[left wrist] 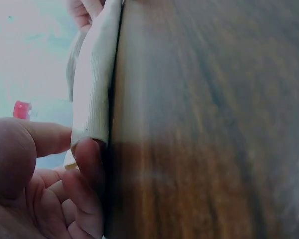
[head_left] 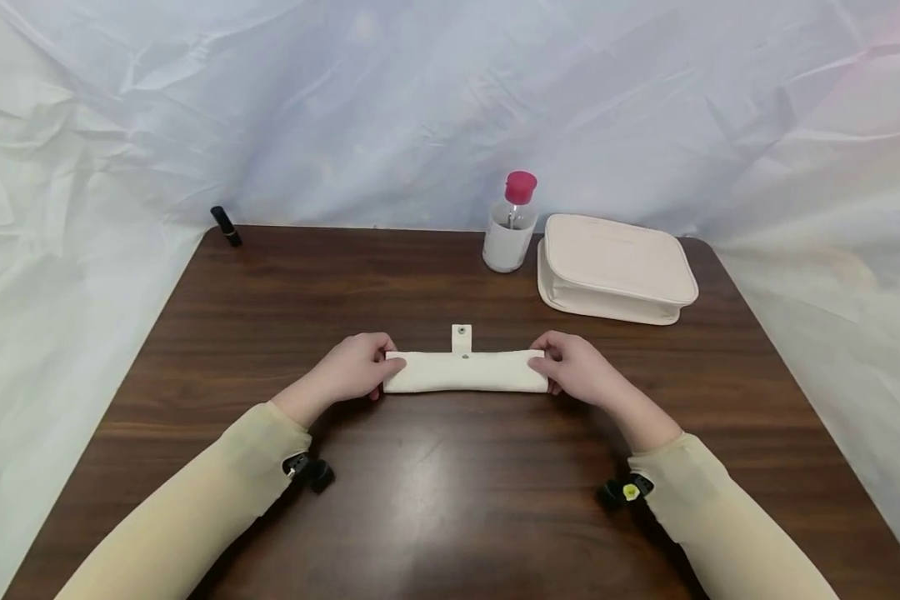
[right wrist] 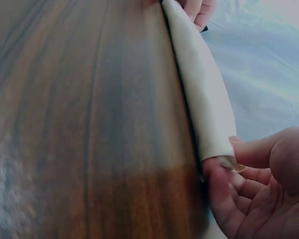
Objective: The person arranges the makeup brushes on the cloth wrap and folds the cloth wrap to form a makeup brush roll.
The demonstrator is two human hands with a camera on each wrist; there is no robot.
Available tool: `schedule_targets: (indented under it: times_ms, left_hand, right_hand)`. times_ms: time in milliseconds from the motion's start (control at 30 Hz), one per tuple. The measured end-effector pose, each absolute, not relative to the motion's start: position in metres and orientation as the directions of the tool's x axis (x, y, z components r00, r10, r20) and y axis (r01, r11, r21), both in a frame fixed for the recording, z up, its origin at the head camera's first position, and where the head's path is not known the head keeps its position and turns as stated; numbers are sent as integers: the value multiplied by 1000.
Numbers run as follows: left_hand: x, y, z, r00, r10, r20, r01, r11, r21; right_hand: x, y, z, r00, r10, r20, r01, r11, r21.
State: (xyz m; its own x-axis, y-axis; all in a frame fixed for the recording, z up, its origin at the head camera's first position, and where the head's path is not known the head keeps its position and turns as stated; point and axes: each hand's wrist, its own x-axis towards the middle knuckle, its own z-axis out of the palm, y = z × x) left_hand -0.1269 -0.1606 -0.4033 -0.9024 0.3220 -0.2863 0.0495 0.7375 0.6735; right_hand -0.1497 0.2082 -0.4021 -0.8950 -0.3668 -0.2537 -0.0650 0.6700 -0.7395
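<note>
A cream fabric roll-up pouch (head_left: 465,372) lies rolled into a long flat bundle across the middle of the table. From its far side a short strap (head_left: 461,339) with a metal snap sticks out. My left hand (head_left: 356,367) pinches the left end between thumb and fingers; in the left wrist view the thumb lies against the ribbed cloth (left wrist: 89,109). At the right end my right hand (head_left: 577,367) grips in the same way, and the right wrist view shows fingers (right wrist: 220,186) at the roll's open end. Inside the roll, nothing can be made out.
Behind the roll stands a clear bottle with a red cap (head_left: 521,188) and white label. To its right is a pale zipped case (head_left: 618,258). A small black tube (head_left: 226,226) is at the far left corner of the wooden table (head_left: 420,483). White sheeting (head_left: 390,108) hangs behind.
</note>
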Motion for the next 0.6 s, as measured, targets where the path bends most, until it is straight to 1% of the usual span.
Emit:
schedule_targets:
  times_ms: [100, 200, 267, 367, 433, 500, 600]
  left_hand:
    - [-127, -160, -402, -905, 317, -283, 67, 764, 642]
    - [-122, -155, -397, -923, 279, -265, 91, 827, 554]
    - [-118, -148, -391, -938, 264, -223, 130, 867, 481]
    - [-112, -134, -381, -941, 315, -126, 240, 880, 409]
    - [-110, -122, -378, -920, 385, -71, 327, 856, 402]
    - [-110, -112, -378, -895, 443, -50, 385, 825, 414]
    - [-111, -104, -382, -890, 452, -63, 379, 808, 451]
  right_hand:
    - [-150, 206, -402, -903, -340, -264, -38, 674, -738]
    - [-149, 203, -401, -909, -313, -273, -18, 687, -727]
    - [-149, 201, -399, -917, -300, -263, -32, 712, -702]
    - [-147, 199, -396, -935, -280, -218, -80, 764, -640]
    - [-144, 196, -392, -946, -280, -164, -133, 795, -592]
    - [-140, 188, -388, -948, -301, -102, -197, 807, -556]
    - [-135, 169, -379, -926, -378, -17, -312, 789, -529]
